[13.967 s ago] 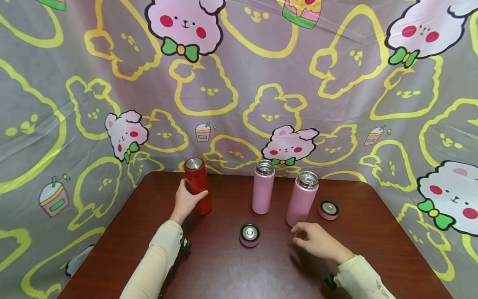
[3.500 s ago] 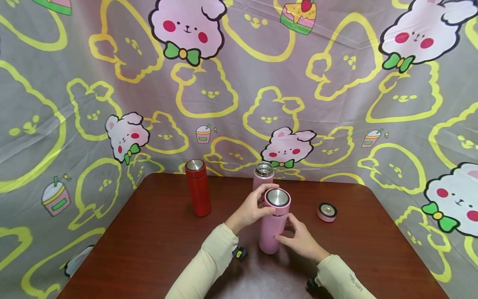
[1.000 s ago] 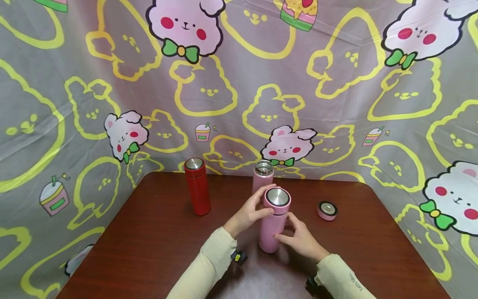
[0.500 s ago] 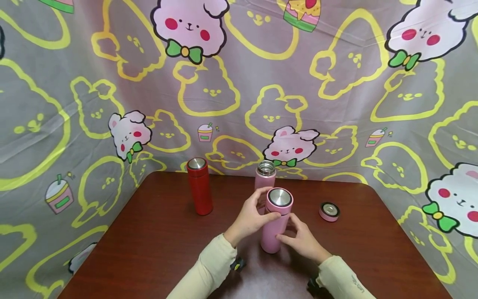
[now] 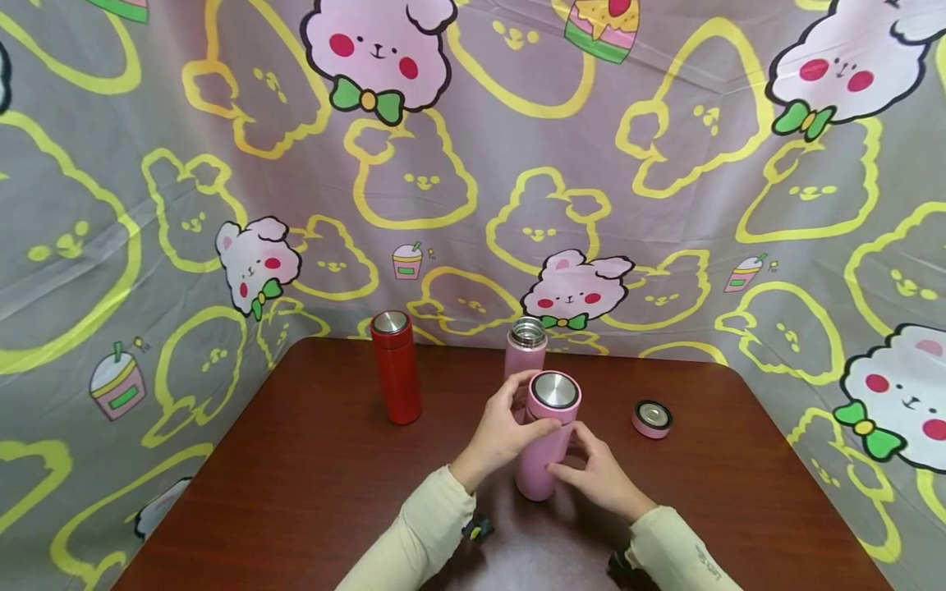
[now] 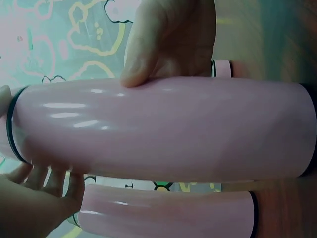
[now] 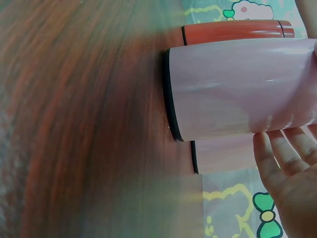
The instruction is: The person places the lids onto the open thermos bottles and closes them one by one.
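Note:
A pink thermos (image 5: 538,468) stands upright near the table's middle, its pink lid (image 5: 554,396) with a silver top sitting on it. My left hand (image 5: 491,439) grips it at the lid, thumb in front. Lower down, my right hand (image 5: 602,476) holds the body from the right side. The left wrist view shows the thermos body (image 6: 163,129) sideways, with left fingers (image 6: 52,181) at the lid end. In the right wrist view, right fingers (image 7: 285,148) touch the body (image 7: 233,89), whose black base is near the table.
Behind stands a second pink thermos (image 5: 523,359), lidless, its steel mouth showing. A closed red thermos (image 5: 397,377) is at the back left. One loose pink lid (image 5: 652,420) lies on the brown table (image 5: 296,492) at the right. A patterned cloth (image 5: 473,148) surrounds the table.
Earlier my left hand held the red thermos and this lid lay on the table; the lid now sits on the pink thermos. Lately my left thumb has shifted slightly rightward; my right hand stays.

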A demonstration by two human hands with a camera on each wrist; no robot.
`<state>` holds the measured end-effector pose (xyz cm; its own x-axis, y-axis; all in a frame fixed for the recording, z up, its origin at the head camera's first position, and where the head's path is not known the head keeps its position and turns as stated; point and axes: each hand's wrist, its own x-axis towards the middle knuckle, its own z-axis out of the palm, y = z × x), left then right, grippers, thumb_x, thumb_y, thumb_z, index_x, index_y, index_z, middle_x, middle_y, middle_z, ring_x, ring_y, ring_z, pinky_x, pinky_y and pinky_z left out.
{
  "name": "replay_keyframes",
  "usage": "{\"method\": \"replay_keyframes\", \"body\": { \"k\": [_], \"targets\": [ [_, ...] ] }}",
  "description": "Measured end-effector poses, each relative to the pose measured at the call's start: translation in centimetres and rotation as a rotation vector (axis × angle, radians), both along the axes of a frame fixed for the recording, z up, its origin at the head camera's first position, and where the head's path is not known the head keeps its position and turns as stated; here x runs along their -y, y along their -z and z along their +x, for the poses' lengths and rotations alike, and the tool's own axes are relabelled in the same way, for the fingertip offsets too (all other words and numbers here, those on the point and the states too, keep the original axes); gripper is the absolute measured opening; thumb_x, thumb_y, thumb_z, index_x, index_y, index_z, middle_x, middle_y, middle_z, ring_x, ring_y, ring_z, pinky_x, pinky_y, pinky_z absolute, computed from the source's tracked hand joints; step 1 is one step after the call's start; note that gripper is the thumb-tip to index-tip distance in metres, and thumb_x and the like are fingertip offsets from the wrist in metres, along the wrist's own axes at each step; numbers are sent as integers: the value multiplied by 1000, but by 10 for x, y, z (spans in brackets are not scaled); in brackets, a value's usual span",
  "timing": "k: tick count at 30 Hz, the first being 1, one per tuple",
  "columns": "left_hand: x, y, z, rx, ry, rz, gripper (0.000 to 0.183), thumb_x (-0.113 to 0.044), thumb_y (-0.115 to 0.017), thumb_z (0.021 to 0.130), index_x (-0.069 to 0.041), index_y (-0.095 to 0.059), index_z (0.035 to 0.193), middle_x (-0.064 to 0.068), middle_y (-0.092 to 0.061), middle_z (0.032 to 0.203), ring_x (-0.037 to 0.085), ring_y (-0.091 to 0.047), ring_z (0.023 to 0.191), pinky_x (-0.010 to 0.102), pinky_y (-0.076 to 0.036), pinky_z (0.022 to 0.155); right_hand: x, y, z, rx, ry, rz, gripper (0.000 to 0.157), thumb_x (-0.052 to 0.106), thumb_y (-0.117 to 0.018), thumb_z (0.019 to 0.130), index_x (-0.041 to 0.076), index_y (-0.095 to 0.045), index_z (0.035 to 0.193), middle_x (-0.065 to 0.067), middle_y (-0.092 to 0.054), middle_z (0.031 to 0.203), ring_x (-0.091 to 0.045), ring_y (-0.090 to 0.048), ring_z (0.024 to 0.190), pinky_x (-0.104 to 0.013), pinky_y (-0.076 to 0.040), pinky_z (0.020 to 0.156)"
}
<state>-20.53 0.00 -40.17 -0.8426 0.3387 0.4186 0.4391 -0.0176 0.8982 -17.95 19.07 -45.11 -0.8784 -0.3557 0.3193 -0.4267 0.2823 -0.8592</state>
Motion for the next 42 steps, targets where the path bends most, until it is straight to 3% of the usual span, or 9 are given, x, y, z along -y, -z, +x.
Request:
{"method": "replay_keyframes", "body": {
  "k": [6,16,27,35,38,42],
  "targets": [
    [6,-10,-2,-2,123,-16,61,-9,-71,83,1,-42,135,19,-55,124,20,-54,110,39,-44,94,0,-1,1,22,4,-1,52,6,-74,80,1,-47,124,-14,-61,115,-10,-59,101,-45,-50,84],
    [5,7,-21,-19,265,57,61,-24,-65,88,-3,-38,139,17,-49,130,17,-52,111,34,-42,94,-1,-1,0,20,-1,1,52,6,-74,81,1,-46,125,-14,-60,115,-11,-59,101,-44,-50,84],
    [-1,13,-28,18,390,109,64,-17,-43,84,0,-29,144,19,-42,135,19,-43,121,37,-32,102,0,-1,0,46,4,1,52,6,-74,81,0,-46,124,-15,-61,114,-12,-59,101,-39,-51,84],
    [1,13,-26,0,376,97,64,-24,-46,89,-2,-27,145,19,-40,139,18,-42,123,35,-31,104,0,0,0,31,5,7,51,7,-74,81,1,-47,124,-14,-61,113,-11,-59,101,-42,-50,85],
    [4,11,-24,-19,328,81,65,-36,-51,94,-3,-27,145,18,-40,140,18,-46,120,33,-36,100,0,1,0,14,10,7,50,6,-74,80,1,-48,122,-13,-62,112,-12,-59,100,-40,-51,84],
    [8,8,-19,-46,220,41,73,-43,-62,89,-4,-32,144,16,-43,140,22,-50,119,34,-42,97,-1,1,0,14,9,13,50,7,-74,81,1,-47,123,-12,-62,111,-11,-59,100,-38,-51,84]
  ]
}}
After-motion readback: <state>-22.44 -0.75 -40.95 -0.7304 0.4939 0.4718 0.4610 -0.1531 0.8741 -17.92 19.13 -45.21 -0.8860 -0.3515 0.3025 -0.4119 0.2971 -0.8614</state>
